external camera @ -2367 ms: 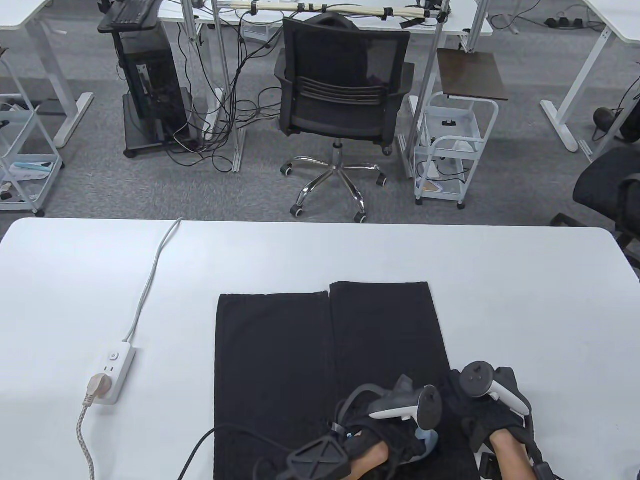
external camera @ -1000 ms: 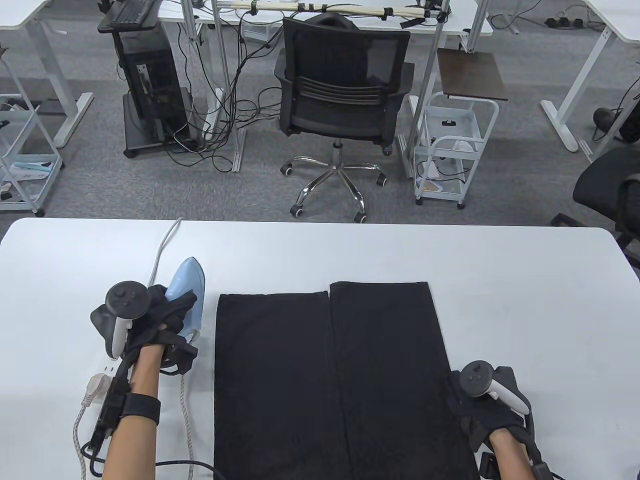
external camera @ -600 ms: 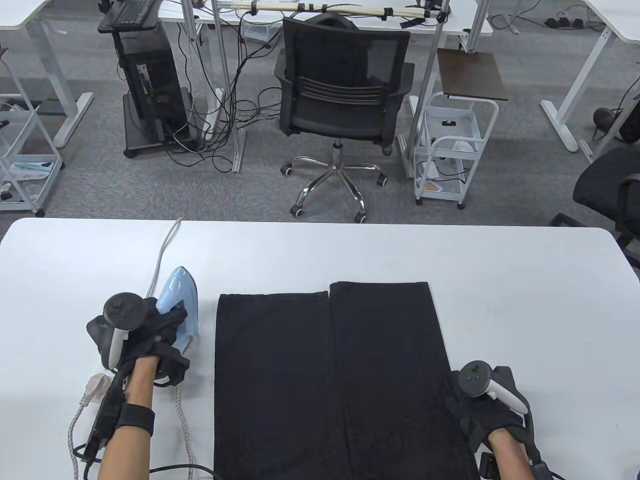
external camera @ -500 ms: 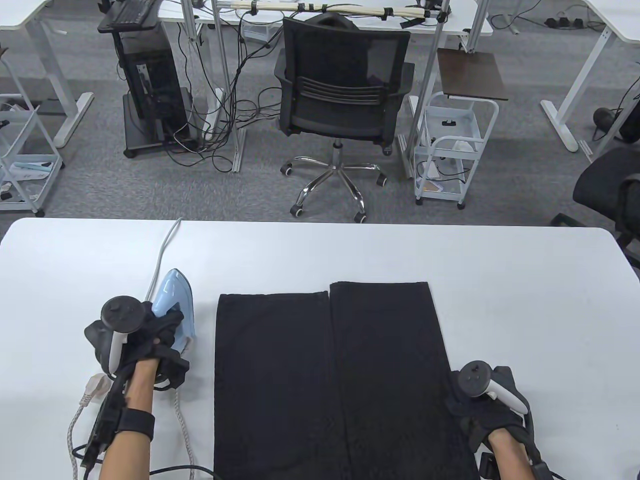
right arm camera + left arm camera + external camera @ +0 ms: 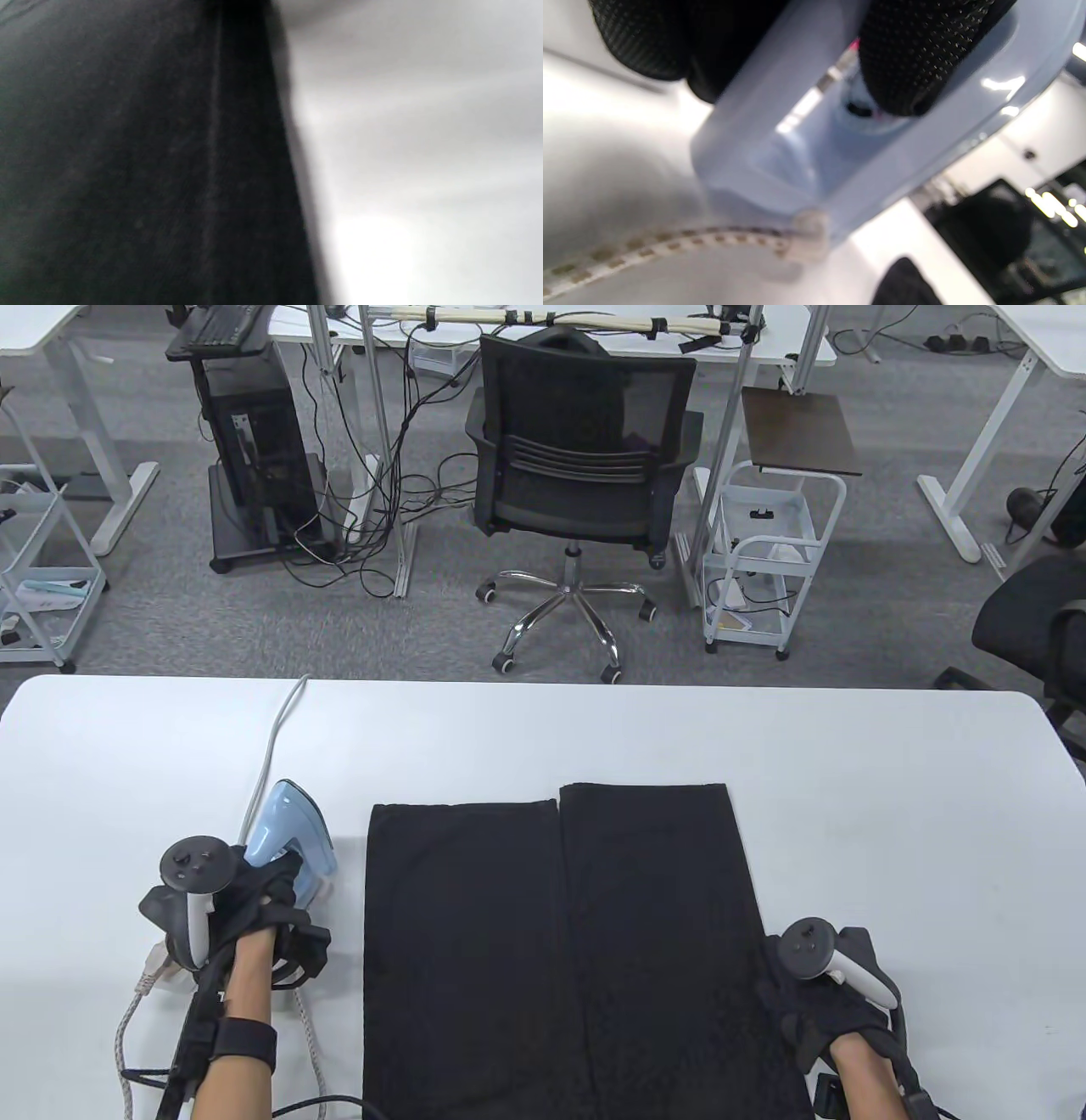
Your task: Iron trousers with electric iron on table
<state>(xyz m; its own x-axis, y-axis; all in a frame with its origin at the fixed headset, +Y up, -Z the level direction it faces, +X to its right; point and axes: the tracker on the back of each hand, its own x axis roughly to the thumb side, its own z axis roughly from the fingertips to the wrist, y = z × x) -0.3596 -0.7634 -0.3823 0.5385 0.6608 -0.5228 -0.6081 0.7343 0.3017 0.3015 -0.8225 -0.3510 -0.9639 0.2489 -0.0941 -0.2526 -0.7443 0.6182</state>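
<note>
Black trousers (image 5: 560, 942) lie flat on the white table (image 5: 594, 729), legs pointing away from me. A light blue iron (image 5: 293, 831) stands left of them, its nose tipped up. My left hand (image 5: 267, 886) grips its handle; in the left wrist view the gloved fingers (image 5: 908, 55) wrap the handle of the iron (image 5: 780, 169), whose braided cord (image 5: 670, 248) leaves its heel. My right hand (image 5: 793, 993) rests flat on the right edge of the trousers near me. The right wrist view shows only the trouser seam (image 5: 127, 169) and bare table (image 5: 424, 169).
A power strip is mostly hidden under my left hand; its beige plug (image 5: 153, 963) shows. The white cable (image 5: 271, 738) runs to the far table edge. The braided iron cord (image 5: 310, 1044) loops toward the near edge. An office chair (image 5: 585, 458) stands beyond the table.
My left hand carried the iron off the trousers to the table's left side, then drew it back toward me and tipped its nose up. The right hand has not moved.
</note>
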